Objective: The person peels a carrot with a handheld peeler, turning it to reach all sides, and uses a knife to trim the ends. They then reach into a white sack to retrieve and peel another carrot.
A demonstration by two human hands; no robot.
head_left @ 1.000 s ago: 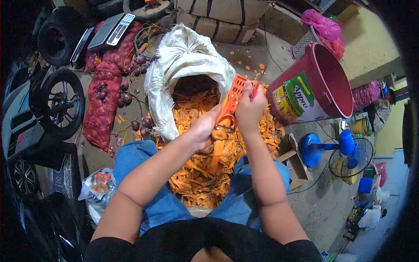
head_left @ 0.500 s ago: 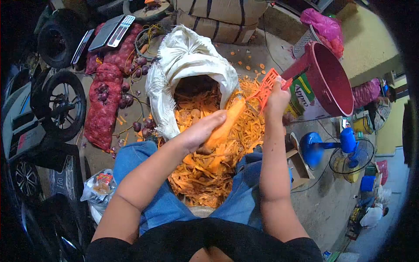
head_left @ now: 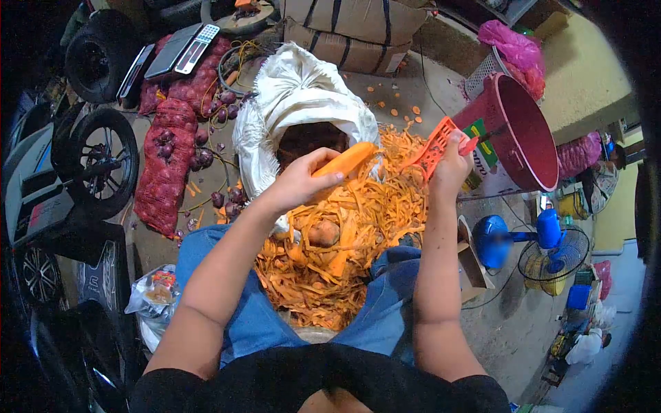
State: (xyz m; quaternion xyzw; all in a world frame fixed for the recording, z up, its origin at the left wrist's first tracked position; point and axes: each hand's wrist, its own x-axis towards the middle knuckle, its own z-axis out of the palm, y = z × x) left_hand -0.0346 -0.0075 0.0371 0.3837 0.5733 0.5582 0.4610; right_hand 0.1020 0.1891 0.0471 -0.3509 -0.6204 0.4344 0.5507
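Observation:
My left hand (head_left: 303,180) is closed around the thick end of a peeled orange carrot (head_left: 350,160), whose other end points up to the right. In my right hand (head_left: 452,164) is a red-orange peeler (head_left: 434,149) with a wide slotted body, held to the right of the carrot and apart from it. Beneath both hands spreads a heap of carrot peelings (head_left: 310,296) between my knees. A rounder, browner carrot piece (head_left: 323,233) lies on the heap. Behind it, a white woven sack (head_left: 296,79) gapes toward me, its inside dark.
A red bucket (head_left: 527,131) leans beyond my right hand. Red net bags of onions (head_left: 164,186) lie at the left, with a scale (head_left: 182,51) on top. A blue fan (head_left: 547,230) and a cardboard box (head_left: 471,265) are at the right. A motorbike wheel (head_left: 102,155) stands far left.
My left hand has moved up and tilted the carrot flatter. My right hand has shifted right with the peeler, away from the carrot's tip. The browner piece on the heap is now uncovered.

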